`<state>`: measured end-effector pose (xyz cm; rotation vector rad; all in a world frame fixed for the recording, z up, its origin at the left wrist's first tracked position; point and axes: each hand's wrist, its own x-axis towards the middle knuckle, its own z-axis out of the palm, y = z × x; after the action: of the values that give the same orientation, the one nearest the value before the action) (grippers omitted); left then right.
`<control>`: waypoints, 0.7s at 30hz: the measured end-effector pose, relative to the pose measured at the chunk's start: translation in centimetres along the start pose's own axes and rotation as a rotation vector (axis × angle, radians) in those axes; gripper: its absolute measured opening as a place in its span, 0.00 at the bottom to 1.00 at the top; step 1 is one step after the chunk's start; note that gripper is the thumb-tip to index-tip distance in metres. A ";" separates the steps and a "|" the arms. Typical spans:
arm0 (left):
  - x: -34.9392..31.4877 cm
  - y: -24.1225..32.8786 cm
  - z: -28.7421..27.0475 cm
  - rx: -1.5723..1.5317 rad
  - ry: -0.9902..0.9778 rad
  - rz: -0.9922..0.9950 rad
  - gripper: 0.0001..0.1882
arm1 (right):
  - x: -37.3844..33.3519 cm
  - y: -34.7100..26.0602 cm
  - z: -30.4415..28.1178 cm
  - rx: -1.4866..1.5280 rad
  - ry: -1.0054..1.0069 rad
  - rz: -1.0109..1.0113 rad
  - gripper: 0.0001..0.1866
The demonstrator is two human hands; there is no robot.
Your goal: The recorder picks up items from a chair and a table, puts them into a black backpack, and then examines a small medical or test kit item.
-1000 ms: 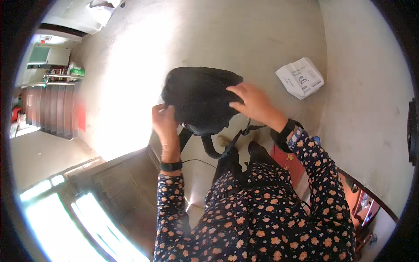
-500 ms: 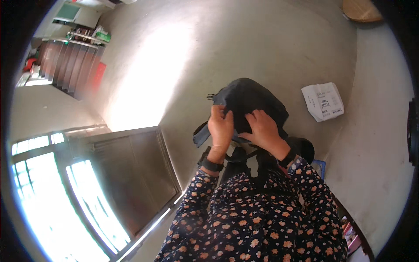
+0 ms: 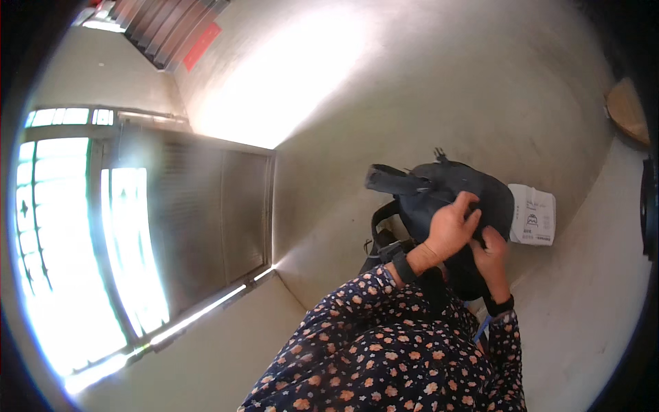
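Observation:
A black backpack (image 3: pixel 439 182) with dangling straps and a small buckle rests in front of my body, near my lap. My left hand (image 3: pixel 449 226) lies over its front, fingers curled and thumb bent in against the dark fabric. Just right of it and a little nearer, my right hand (image 3: pixel 493 257) pinches the bag's right side. The fabric between the fingertips is too dark to make out in detail. A loose wide strap (image 3: pixel 395 180) sticks out to the left of the bag.
A white printed package (image 3: pixel 539 216) lies on the floor beside the bag's right edge. To the left stand a brown door panel (image 3: pixel 206 206) and a bright barred window (image 3: pixel 62 240). A round wooden object (image 3: pixel 628 113) sits by the right wall.
My view has turned, so the bag and both hands now appear further right and lower. The bag is tilted differently, its strap now pointing left, and its edge overlaps the white package.

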<state>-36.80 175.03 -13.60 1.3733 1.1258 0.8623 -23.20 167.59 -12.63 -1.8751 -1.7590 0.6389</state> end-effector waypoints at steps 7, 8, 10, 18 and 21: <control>-3.5 -4.5 -1.5 -0.076 -0.205 -0.067 0.10 | -1.2 0.1 -4.8 0.006 0.061 0.148 0.20; -4.2 -6.0 -1.8 -0.020 -0.197 -0.115 0.09 | -1.3 -0.2 -5.4 -0.033 0.065 0.166 0.18; -5.2 -8.4 -2.6 -0.008 -0.195 -0.252 0.08 | -1.2 -1.0 -6.8 -0.030 0.082 0.183 0.16; -6.1 -17.8 -6.5 0.017 -0.015 -0.500 0.10 | -1.1 -3.7 -11.4 -0.010 0.091 0.287 0.11; -4.8 -20.4 -7.6 -0.012 0.022 -0.524 0.12 | -1.2 -4.5 -12.4 0.080 0.094 0.295 0.11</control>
<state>-48.40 171.41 -32.29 0.9869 1.4091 0.5010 -18.84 166.25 -0.21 -2.0913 -1.3902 0.7037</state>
